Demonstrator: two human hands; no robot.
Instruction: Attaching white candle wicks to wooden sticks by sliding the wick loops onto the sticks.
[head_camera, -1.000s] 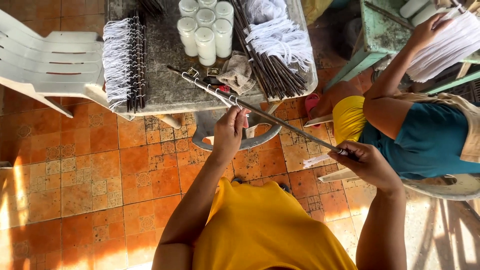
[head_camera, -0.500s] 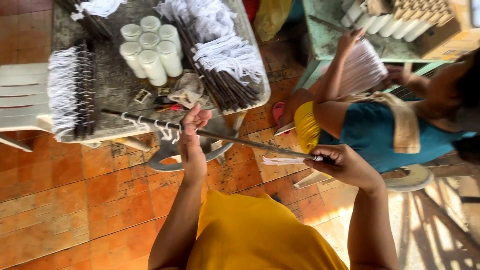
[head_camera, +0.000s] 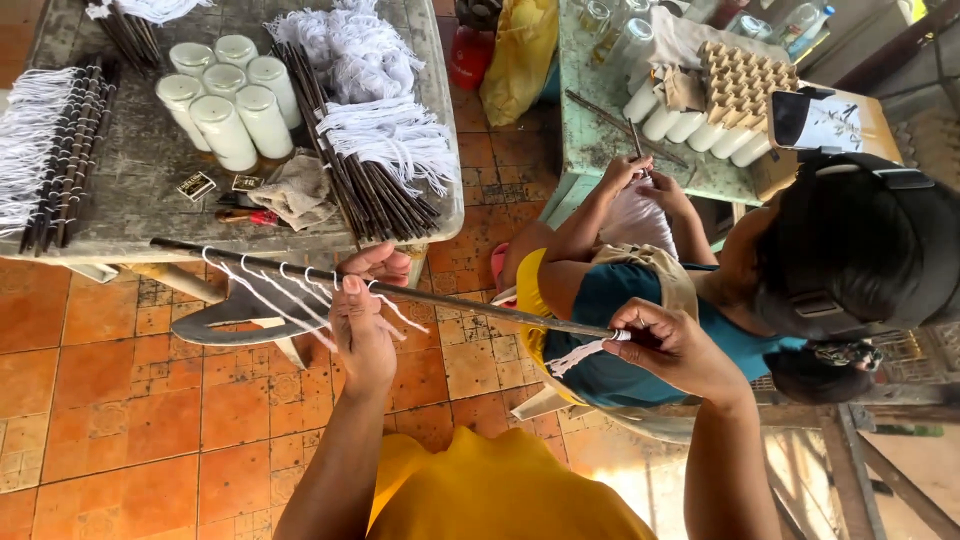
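Observation:
I hold a long thin dark rod (head_camera: 470, 302) level in front of me, above the tiled floor. My left hand (head_camera: 362, 310) grips it near the middle, beside several white strings (head_camera: 268, 283) knotted along its left half. At the rod's right end my right hand (head_camera: 672, 345) pinches a loose white string (head_camera: 578, 354). The rod's left tip reaches the edge of a grey table (head_camera: 130, 170).
On the grey table lie white cylinders (head_camera: 225, 95), bundles of dark rods with white strings (head_camera: 375, 165), a rag (head_camera: 298, 192). A seated person in a teal top (head_camera: 640, 300) works close on my right at a green table (head_camera: 600, 130) with more cylinders (head_camera: 690, 128).
The view has swung left and closer. The rod has turned more level and my right hand has come up to its right end with a string.

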